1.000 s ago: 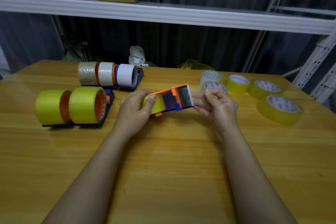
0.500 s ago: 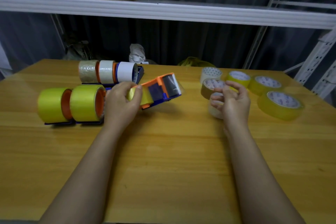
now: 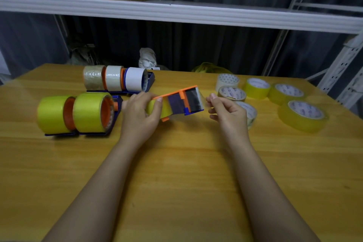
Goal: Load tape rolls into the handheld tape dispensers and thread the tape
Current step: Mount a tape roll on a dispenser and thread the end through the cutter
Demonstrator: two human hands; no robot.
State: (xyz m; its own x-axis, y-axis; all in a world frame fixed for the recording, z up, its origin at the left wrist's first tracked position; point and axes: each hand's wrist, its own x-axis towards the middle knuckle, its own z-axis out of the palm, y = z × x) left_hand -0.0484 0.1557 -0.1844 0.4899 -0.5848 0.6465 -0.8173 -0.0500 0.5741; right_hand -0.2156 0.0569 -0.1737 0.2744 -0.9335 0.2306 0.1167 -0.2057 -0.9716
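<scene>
1. Right hand (image 3: 227, 112) is back at the dispenser's mouth after drifting toward the loose rolls half a second ago; left hand (image 3: 141, 116) has swung the dispenser (image 3: 176, 102) level again, off the tabletop (image 3: 176, 173).
2. Left hand grips the yellow roll (image 3: 157, 107) seated in the rear of the dispenser, thumb on top of the roll, fingers wrapped under.
3. Right hand: fingers curled, thumb and forefinger closed just beside the front edge. Looks like a pinch on the clear tape end, but the film is too transparent to confirm contact.
4. Step in hand, my read: threading. Roll is already loaded; tape lies across the dark plate toward the cutter end.
5. Next move likely needs a straight pull of the tape end over the front edge while the left hand keeps the roll from spinning free. Risk: tape folds onto itself or sticks skewed.
6. Done: loaded dispensers (image 3: 78, 114) at left, three more (image 3: 115, 78) behind. Spare rolls (image 3: 302, 115) at right wait.
</scene>
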